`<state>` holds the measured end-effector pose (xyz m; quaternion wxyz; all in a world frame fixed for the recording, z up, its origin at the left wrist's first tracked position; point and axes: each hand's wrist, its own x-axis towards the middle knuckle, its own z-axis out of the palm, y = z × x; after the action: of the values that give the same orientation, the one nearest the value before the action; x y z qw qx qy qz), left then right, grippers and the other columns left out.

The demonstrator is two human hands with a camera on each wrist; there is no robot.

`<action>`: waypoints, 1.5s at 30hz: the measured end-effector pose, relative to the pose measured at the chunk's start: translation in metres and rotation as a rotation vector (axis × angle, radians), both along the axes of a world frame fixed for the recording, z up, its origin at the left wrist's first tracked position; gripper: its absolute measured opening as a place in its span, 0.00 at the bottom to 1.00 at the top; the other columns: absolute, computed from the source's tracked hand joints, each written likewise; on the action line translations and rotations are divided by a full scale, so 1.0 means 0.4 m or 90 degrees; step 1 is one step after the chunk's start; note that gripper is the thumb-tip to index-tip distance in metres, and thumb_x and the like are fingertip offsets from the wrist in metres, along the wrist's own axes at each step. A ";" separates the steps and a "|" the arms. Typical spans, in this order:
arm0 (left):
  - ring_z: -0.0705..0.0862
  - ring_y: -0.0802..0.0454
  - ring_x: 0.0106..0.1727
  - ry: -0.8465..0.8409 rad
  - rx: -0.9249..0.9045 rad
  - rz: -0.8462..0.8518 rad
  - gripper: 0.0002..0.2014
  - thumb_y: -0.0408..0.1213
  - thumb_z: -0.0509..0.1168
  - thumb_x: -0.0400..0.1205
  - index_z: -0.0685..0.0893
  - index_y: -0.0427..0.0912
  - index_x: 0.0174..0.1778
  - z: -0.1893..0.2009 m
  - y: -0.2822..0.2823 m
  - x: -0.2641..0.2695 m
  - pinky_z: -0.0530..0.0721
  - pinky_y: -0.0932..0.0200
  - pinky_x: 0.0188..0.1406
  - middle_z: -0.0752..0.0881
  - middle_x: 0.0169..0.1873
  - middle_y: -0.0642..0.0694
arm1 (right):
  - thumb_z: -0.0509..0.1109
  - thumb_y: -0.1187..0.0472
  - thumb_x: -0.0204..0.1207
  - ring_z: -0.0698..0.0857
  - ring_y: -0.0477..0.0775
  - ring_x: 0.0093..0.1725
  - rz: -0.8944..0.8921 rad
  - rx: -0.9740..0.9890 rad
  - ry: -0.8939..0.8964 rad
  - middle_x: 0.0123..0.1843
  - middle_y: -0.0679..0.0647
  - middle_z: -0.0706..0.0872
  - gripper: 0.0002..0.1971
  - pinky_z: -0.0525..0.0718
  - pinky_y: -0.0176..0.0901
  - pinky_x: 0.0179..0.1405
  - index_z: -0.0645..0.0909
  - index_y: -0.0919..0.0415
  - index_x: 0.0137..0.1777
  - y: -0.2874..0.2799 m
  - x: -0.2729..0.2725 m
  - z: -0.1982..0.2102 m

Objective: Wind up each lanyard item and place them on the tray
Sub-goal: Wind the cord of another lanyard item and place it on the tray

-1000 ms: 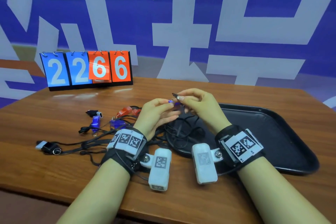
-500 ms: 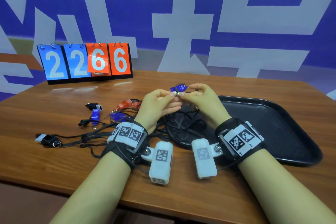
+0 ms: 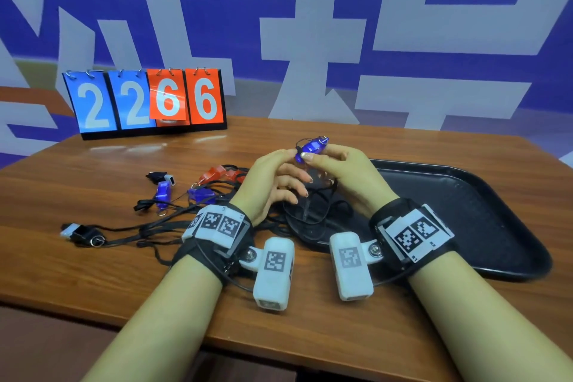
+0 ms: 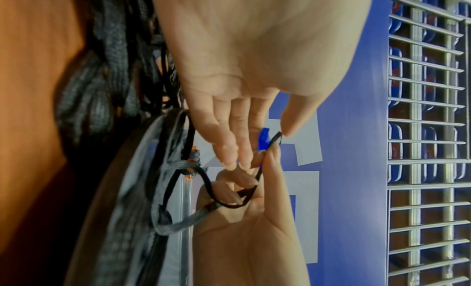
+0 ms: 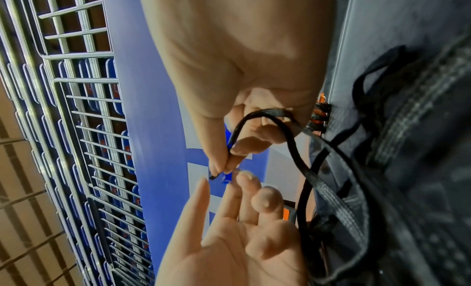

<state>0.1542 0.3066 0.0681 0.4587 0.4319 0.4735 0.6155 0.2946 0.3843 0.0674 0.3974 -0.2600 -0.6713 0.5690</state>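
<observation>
On the desk (image 3: pixel 310 319), our black tray (image 3: pixel 496 226) at the right edge holds only trailing cord; several whistles (image 3: pixel 162 192) lie unwound near the left edge. Our right hand (image 3: pixel 344 174) pinches the blue whistle (image 3: pixel 310 147) above the middle, its cord (image 4: pixel 178 179) looped over curled fingers; our left hand (image 3: pixel 273 183), fingers relaxed, touches it.

Your forearms reach forward side by side, wrists strapped. Your right hand (image 3: pixel 344 170) is raised, thumb and forefinger pinched at the tips, other fingers curled under. Your left hand (image 3: pixel 273 177) faces it, fingers (image 5: pixel 244 191) straight and loosely spread, tips just beside the pinch.
</observation>
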 end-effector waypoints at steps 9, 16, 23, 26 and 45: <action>0.74 0.55 0.22 0.009 0.026 0.004 0.16 0.47 0.57 0.90 0.79 0.38 0.60 -0.016 0.013 0.005 0.63 0.67 0.14 0.76 0.28 0.46 | 0.72 0.63 0.79 0.76 0.45 0.35 0.046 -0.010 0.036 0.43 0.52 0.87 0.11 0.72 0.33 0.31 0.87 0.65 0.59 -0.003 -0.005 -0.001; 0.63 0.59 0.19 -0.045 0.092 0.002 0.16 0.45 0.53 0.91 0.77 0.41 0.42 -0.023 0.022 -0.006 0.51 0.63 0.18 0.70 0.27 0.49 | 0.66 0.64 0.83 0.67 0.43 0.24 0.112 -0.092 0.031 0.34 0.50 0.81 0.09 0.64 0.31 0.23 0.85 0.61 0.59 0.002 0.004 0.013; 0.60 0.60 0.22 -0.079 0.088 -0.099 0.16 0.40 0.52 0.91 0.80 0.45 0.41 -0.019 0.009 -0.014 0.51 0.67 0.16 0.64 0.28 0.52 | 0.68 0.63 0.82 0.63 0.41 0.22 0.087 -0.229 0.018 0.34 0.49 0.81 0.05 0.61 0.29 0.21 0.86 0.60 0.51 0.012 0.016 0.012; 0.60 0.62 0.22 -0.021 0.058 -0.182 0.13 0.39 0.53 0.91 0.76 0.44 0.40 -0.019 0.000 -0.016 0.51 0.68 0.17 0.64 0.28 0.52 | 0.66 0.65 0.82 0.62 0.39 0.21 0.094 -0.293 -0.016 0.31 0.47 0.80 0.06 0.58 0.27 0.19 0.84 0.59 0.45 0.020 0.028 0.018; 0.59 0.60 0.21 0.160 -0.037 -0.181 0.16 0.43 0.54 0.91 0.70 0.43 0.37 -0.010 -0.007 -0.021 0.49 0.62 0.21 0.66 0.23 0.55 | 0.73 0.68 0.78 0.89 0.44 0.47 0.004 0.162 -0.036 0.48 0.57 0.92 0.07 0.83 0.31 0.48 0.89 0.66 0.53 -0.008 0.056 0.058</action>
<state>0.1457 0.3038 0.0640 0.4906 0.5548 0.4789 0.4714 0.3170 0.3810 0.0906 0.4062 -0.2215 -0.7501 0.4725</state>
